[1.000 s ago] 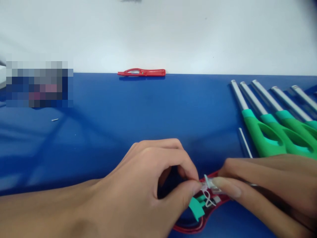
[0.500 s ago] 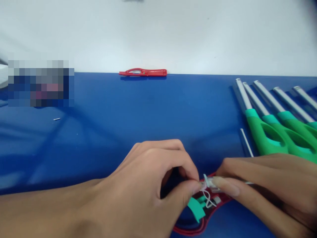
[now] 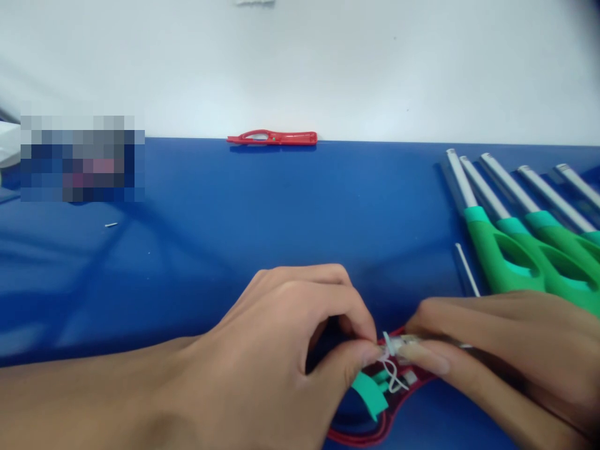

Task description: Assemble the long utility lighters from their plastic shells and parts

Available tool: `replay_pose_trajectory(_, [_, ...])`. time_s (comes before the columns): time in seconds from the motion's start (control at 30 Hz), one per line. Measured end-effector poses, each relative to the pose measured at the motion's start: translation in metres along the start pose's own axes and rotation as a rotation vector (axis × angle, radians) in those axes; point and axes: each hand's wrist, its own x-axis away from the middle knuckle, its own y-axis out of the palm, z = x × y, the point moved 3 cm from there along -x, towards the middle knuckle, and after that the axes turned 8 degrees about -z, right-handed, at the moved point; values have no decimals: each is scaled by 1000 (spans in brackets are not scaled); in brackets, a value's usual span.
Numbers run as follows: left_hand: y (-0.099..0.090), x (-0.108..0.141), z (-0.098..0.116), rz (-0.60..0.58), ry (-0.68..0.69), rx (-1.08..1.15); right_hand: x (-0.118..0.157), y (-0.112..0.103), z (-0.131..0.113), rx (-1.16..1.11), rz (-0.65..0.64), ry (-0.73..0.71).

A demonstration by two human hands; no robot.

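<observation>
Low in the view lies a red half-shell of a stick lighter (image 3: 389,431), hollow side up. A teal trigger (image 3: 372,397) sits in it, with a thin white wire (image 3: 394,378) looped beside it. My left hand (image 3: 290,337) pinches thumb and forefinger at the left end of a clear plastic part (image 3: 397,345), where the wire runs; what exactly the fingertips hold is hidden. My right hand (image 3: 506,350) is closed, its thumb pressing the clear part against the shell and its fingers behind the shell's far edge.
Several green lighters (image 3: 506,256) with metal tubes lie at the right, near a thin white rod (image 3: 467,269). Another red half-shell (image 3: 272,137) lies at the blue surface's (image 3: 281,206) far edge. A small metal pin (image 3: 111,225) is at the left, below a blurred patch.
My right thumb has shifted slightly left along the clear part. My left hand keeps its pinch almost in place, and the view has moved a little.
</observation>
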Motion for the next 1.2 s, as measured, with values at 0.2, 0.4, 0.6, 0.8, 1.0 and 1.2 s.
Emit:
replay_pose_trajectory(0.2, [1,4,3,-7,10,-4,-18,-2,-7,-16,-42,26])
replay_pose_trajectory(0.4, [2,3,-1,-11,-8,8,-47,-6,-21,-32,-130,-8])
replay_pose_trajectory(0.6, [1,2,-1,-10,-24,-1,-44,-3,-20,-36,-123,-24])
replay_pose_trajectory(0.8, [-1,-2,5,-35,-46,-27,-45,-6,-21,0,-93,-34])
replay_pose_trajectory(1.0, [1,3,11,16,-66,-202,-34,-8,-16,108,41,-84])
replay_pose_trajectory(1.2, [29,45,-3,-31,14,-722,-23,0,-12,167,111,-33])
